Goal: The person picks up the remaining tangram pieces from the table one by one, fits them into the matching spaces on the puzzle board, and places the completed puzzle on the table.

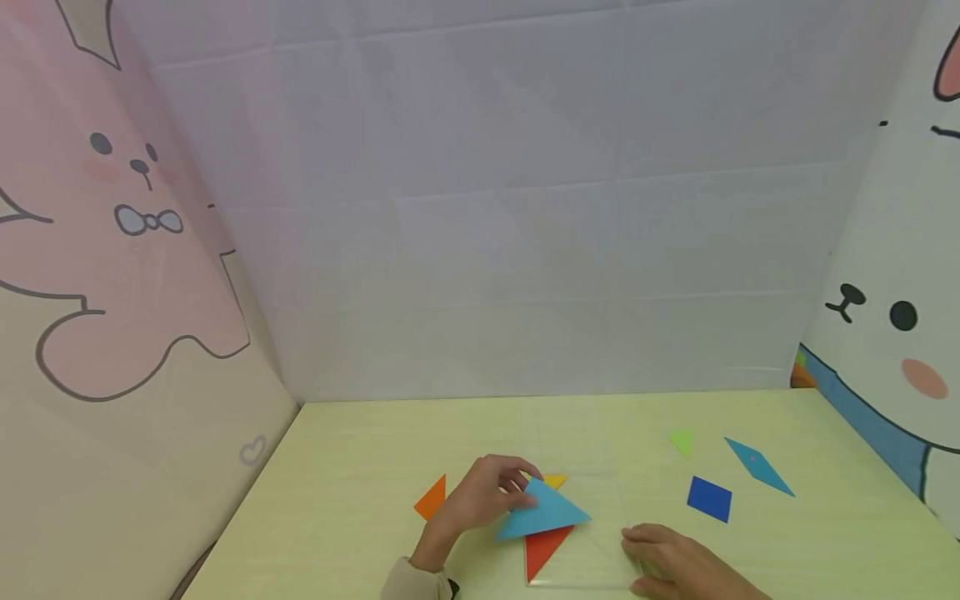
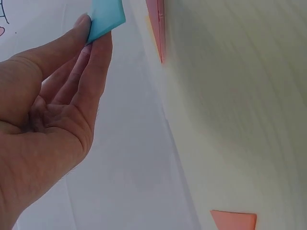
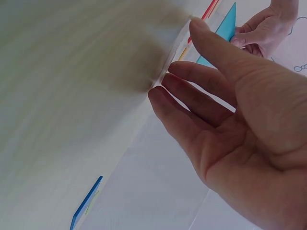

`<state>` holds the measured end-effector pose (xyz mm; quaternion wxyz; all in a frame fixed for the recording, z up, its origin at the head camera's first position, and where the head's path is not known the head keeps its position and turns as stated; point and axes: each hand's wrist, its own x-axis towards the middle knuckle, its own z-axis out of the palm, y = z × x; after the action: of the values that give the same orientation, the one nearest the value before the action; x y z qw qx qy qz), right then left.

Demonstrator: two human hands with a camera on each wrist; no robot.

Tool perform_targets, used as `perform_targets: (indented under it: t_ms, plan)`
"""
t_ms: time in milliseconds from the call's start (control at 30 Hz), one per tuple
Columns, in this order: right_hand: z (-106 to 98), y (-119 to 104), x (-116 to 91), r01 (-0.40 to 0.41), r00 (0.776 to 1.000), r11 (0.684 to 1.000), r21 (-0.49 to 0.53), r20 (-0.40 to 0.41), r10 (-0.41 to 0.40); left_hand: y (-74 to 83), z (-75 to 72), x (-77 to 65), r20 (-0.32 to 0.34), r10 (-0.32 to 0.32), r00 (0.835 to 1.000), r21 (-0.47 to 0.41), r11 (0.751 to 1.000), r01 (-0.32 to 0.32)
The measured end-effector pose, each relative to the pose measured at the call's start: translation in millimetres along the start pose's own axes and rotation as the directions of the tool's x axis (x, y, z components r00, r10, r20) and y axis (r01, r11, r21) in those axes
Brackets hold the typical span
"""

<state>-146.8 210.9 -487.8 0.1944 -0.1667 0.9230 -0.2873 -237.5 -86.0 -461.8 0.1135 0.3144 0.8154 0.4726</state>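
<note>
My left hand (image 1: 483, 497) pinches a light blue triangle (image 1: 549, 512) between thumb and fingers, holding it tilted above a clear, flat tray (image 1: 600, 562). In the left wrist view the same blue triangle (image 2: 106, 19) shows clear of the table. Under it, a red triangle (image 1: 544, 550) and a yellow piece (image 1: 556, 481) lie on the tray, both partly covered. Loosely bent, the fingers of my right hand (image 1: 678, 565) rest at the tray's right edge; the right wrist view shows the fingertips against that edge, with no piece in the hand (image 3: 230, 115).
An orange piece (image 1: 431, 498) lies left of my left hand, partly hidden by it. On the right of the table (image 1: 337, 467) are a dark blue square (image 1: 709, 499), a green triangle (image 1: 682, 442) and a blue parallelogram (image 1: 759, 467). A pale curtain (image 1: 525, 250) stands behind.
</note>
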Motion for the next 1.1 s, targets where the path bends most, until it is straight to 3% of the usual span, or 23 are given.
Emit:
perform_targets:
  t_ms: [367,933,1100]
  plan:
    - [-2,1,0,0.01,1.0,1.0,-0.001,0.007,-0.01,3.0,16.7,3.4,0.088,0.001,0.996,-0.024,1.0,0.001]
    - [0,-1,2,-0.038,0.999,0.999,-0.007,0.011,0.038,6.3,33.7,5.6,0.17,0.015,0.985,-0.031,0.999,-0.01]
    - [-2,1,1,0.014,1.0,1.0,-0.028,0.012,-0.014,7.2,37.2,6.9,0.19,0.025,0.982,-0.008,1.0,-0.024]
